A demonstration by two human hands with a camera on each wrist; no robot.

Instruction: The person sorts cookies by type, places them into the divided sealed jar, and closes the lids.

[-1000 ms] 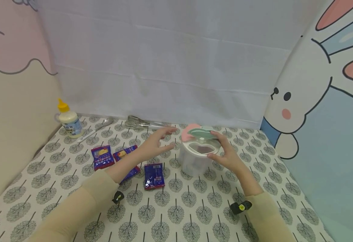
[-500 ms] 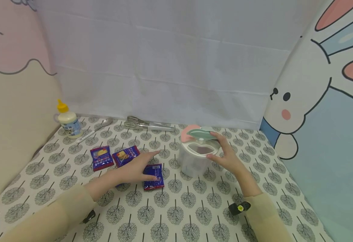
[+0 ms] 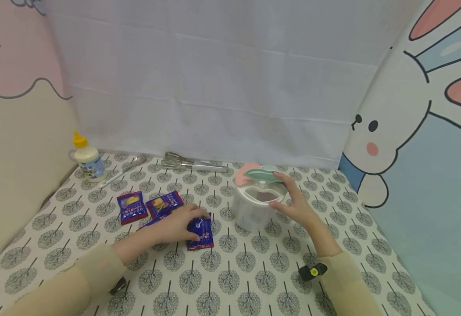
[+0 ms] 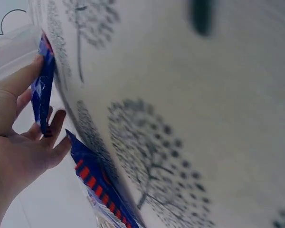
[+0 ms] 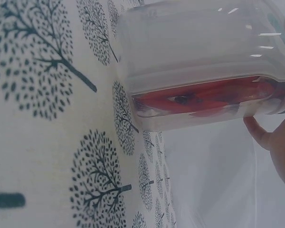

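The blue packet (image 3: 203, 232), on the cloth (image 3: 230, 303) left of the tub (image 3: 251, 215), is newly pinched by the left hand (image 3: 180, 224), so seems secured. The right hand (image 3: 299, 208) grips the tub by its raised green flap (image 3: 263, 175).

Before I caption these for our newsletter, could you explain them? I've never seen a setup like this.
There's no machine, just a person's bare left hand and right hand. The wide picture is taken from the person's head, looking forward and down; the two closer ones are taken from the wrists, one each. On the tree-patterned cloth stand a tub and a bottle, with a spoon, metal tongs and blue packets lying about. The left hand holds one packet; the right hand grips the tub at its top, by the raised green flap.
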